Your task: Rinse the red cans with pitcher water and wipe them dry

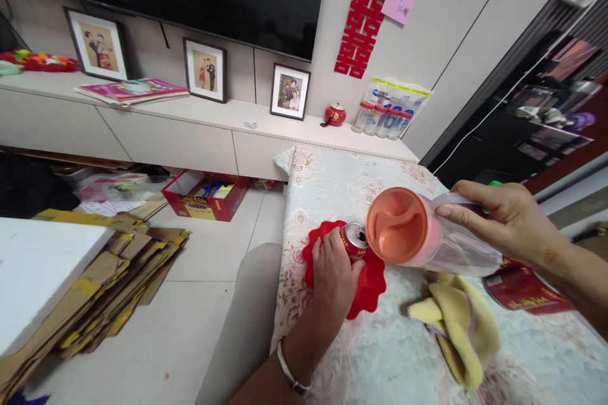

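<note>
My left hand (332,275) is wrapped round a red drink can (356,239), whose opened top faces up. Beneath the can lies a red scalloped plate (375,285). With my right hand (508,215) I grip the handle of a clear plastic pitcher (463,250) with an orange lid (399,226). The pitcher is tipped on its side, its lid end close to the can's opening; whether liquid flows, I cannot tell. A crumpled yellow cloth (468,329) lies on the table below the pitcher.
A floral tablecloth (332,183) covers the table. Behind my right forearm is a red box or tin (527,291). Lidded glass jars (380,119) and a small red pot (335,114) stand on the back ledge. Flattened cardboard (109,291) and a red box (206,196) lie on the floor.
</note>
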`<state>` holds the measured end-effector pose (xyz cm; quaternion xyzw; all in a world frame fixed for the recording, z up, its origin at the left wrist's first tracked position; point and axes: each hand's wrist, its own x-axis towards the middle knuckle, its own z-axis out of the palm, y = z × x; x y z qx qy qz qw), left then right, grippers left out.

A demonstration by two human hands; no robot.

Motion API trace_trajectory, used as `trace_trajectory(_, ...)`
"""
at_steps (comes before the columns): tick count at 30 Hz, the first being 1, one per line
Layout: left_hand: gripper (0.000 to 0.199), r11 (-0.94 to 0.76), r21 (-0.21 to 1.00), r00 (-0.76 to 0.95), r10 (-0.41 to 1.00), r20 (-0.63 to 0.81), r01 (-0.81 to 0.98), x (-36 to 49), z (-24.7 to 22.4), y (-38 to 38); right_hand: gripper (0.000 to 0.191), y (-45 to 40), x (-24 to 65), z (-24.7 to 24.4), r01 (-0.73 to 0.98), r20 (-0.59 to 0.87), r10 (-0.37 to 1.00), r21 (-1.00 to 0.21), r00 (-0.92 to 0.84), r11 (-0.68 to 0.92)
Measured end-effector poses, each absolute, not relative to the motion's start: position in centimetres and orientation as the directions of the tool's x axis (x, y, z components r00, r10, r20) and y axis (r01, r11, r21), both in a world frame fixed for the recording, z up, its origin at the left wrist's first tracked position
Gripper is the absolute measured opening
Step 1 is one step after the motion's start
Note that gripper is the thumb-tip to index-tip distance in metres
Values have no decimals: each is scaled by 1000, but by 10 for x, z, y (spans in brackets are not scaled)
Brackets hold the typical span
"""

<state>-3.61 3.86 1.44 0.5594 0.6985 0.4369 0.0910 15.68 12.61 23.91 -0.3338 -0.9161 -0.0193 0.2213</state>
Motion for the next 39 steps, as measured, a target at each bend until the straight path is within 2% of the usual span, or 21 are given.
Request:
trace_trajectory(11, 71, -20, 716, -361, 853, 376, 698, -35, 11, 39, 66, 125, 153, 243, 591, 419, 559, -65, -715, 804)
trace_trajectory(22, 75, -26, 709, -374, 836, 402, 705, -34, 9, 39, 64, 127, 153, 245, 589, 396, 564, -67, -725, 805)
trace_trajectory(29, 71, -16, 719, -370, 850, 376, 695, -34, 11, 39, 63, 129, 152, 245, 567, 394, 534, -37, -748, 823)
trace_trajectory(39, 72, -30, 715, -363, 846, 390, 698, -35, 12, 37, 66, 127, 151, 247, 601, 374, 578, -66, -726, 797)
